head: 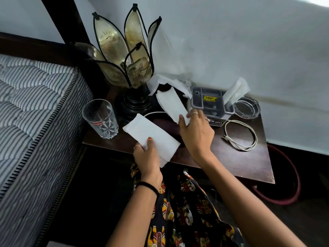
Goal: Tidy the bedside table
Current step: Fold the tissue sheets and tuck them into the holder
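Note:
On the dark wooden bedside table my left hand grips a folded white tissue by its near end, thumb on top. My right hand pinches the near end of a second folded white tissue that slants up toward the lamp. More crumpled white tissue lies behind it, and another tissue sticks up out of a grey plastic organiser box.
A petal-shaped lamp stands at the table's back left, a drinking glass in front of it. A glass ashtray and a coiled white cable lie at the right. A striped mattress borders the left.

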